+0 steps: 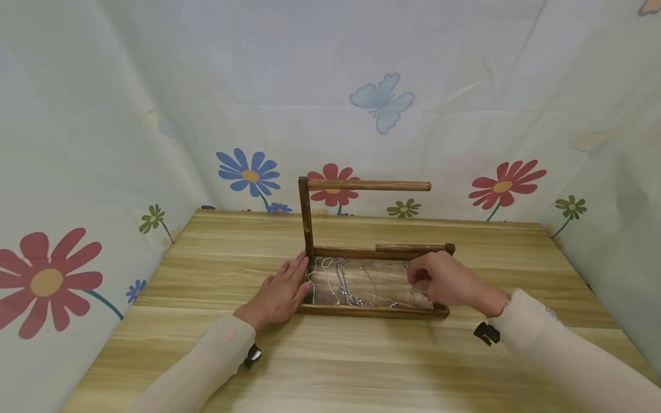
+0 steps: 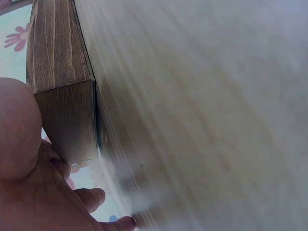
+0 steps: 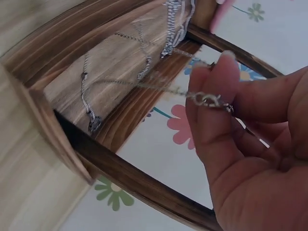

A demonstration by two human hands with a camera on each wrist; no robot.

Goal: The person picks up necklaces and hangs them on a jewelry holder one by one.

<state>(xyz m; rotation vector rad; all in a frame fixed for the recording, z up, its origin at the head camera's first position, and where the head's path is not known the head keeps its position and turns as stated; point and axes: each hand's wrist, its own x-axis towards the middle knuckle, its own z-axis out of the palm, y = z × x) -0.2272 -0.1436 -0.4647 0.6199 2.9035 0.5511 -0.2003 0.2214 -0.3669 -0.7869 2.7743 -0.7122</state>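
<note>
A: What's the count around the 1 wooden tray (image 1: 372, 311)?
B: 1 left hand (image 1: 281, 291) at its left end, 1 right hand (image 1: 445, 279) over its right.
A: Necklaces (image 1: 343, 282)?
B: At least 4 in or just over it; overlap hides the exact number.
A: And large red flowers (image 1: 502, 187)?
B: 3: 2 behind it, 1 to its left.
A: Green flowers (image 1: 404, 208)?
B: 3: 1 behind, 1 left, 1 right.
A: Blue butterflies (image 1: 384, 104)?
B: 1, high behind it.

Pale printed backdrop (image 1: 289, 57) across top and both sides. Blue butterfly (image 1: 383, 103) upper centre; blue flower (image 1: 251, 175) left of centre; large red flower (image 1: 47, 282) at left edge. Wood-grain tabletop (image 1: 361, 361) across lower frame.
</note>
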